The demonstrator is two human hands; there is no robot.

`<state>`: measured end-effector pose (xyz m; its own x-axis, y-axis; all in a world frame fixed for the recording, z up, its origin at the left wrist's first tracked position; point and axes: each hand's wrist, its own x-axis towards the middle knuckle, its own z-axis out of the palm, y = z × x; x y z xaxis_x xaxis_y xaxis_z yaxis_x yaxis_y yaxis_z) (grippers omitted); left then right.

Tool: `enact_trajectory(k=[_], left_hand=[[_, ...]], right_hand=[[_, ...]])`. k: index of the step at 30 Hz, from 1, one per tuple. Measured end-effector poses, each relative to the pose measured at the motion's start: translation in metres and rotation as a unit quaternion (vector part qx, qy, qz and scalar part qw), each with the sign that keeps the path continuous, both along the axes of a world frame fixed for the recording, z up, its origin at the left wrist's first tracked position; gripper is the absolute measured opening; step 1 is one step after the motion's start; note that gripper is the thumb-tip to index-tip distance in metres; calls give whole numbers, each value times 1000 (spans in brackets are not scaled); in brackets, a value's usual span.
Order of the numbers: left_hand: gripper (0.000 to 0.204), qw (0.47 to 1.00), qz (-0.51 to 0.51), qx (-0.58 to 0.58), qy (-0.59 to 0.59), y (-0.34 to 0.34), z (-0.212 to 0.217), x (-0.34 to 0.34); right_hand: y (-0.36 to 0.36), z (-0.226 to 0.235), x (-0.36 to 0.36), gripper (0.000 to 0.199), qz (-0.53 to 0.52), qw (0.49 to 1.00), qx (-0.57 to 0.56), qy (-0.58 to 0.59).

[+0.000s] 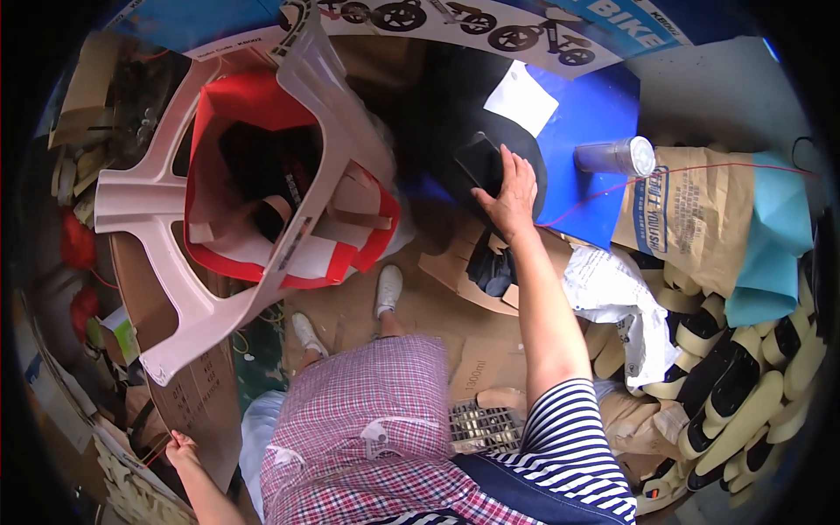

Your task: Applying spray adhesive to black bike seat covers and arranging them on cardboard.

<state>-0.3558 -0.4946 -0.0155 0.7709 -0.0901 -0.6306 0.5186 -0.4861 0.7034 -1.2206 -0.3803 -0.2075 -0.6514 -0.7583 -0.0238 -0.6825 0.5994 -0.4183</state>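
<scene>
At the lower left, my left hand (182, 449) is closed, its fingertips pinched on a thin red cord (156, 457) beside a large brown carton (197, 385). My right arm stretches forward over a round black surface (531, 131). There my right hand (514, 194) has its thumb and fingers at opposite edges of a dark smartphone (478, 161). A checked cloth (367, 385) in red, white and blue covers my lap. Left of centre is an upturned pale pink plastic stool (166, 254); a red-and-white bag (232, 96) sits open among its legs.
A blue box (604, 101) bears a silver cylindrical can (612, 157) and white paper (522, 94). Brown paper sacking (687, 210) and a white plastic bag (612, 297) lie at right, above heaped cream-and-black shoe soles (744, 402). An open carton (464, 267) stands ahead of my feet.
</scene>
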Motion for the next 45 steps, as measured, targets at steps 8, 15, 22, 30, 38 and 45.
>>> enact_trajectory(k=[8,15,22,30,38,45], left_hand=[[23,999,43,-21,-10,6,-12,-6],[25,997,68,-32,-1,9,-17,-10],[26,999,40,-29,-12,15,-22,-11],[27,997,68,-8,-31,22,-31,-30],[28,999,42,19,-21,34,-39,-59],[26,998,47,24,-27,32,-43,-75]], right_hand=[[139,-9,110,55,-74,996,-28,-50],[269,-23,250,41,-70,813,308,-489],[265,-19,261,41,-118,813,283,-494],[213,-10,240,43,-116,816,201,-529],[223,-1,243,40,-90,804,249,-533],[241,-11,246,39,-113,791,256,-544]])
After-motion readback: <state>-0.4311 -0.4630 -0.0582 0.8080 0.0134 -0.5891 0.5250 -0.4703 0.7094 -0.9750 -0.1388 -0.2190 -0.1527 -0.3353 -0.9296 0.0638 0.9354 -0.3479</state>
